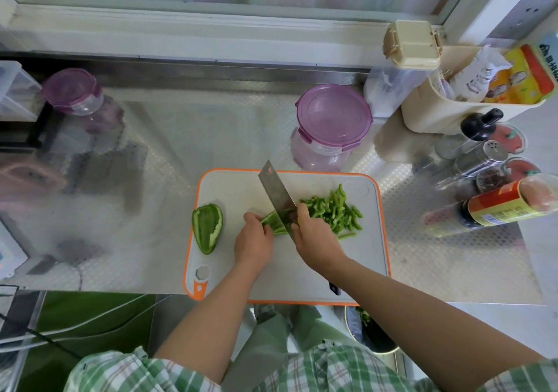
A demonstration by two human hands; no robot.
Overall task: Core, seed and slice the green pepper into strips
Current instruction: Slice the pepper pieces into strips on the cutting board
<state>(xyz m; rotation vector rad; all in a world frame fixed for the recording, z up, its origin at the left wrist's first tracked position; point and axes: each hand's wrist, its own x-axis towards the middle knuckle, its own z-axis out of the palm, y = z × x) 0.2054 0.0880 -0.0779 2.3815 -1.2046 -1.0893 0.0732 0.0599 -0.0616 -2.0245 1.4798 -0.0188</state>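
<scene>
Cleaver (pixel 276 196) in the right hand (pixel 314 240) stood across the pepper piece (pixel 273 221), which the left hand (pixel 253 240) pinned lengthwise toward the board's (pixel 229 186) right edge.

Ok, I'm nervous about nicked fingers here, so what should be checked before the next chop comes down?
1. Hold: left hand pins the pepper piece down: ok.
2. Clearance: its fingers sit away from the cleaver blade, pepper showing between: ok.
3. Grip: right hand holds the cleaver: ok.
4. Path: cut strips lie right of the blade: ok.
5. Spare: pepper half lies apart, on the board's left side: ok.
6. Footing: cutting board steady on the counter: cannot tell.
</scene>
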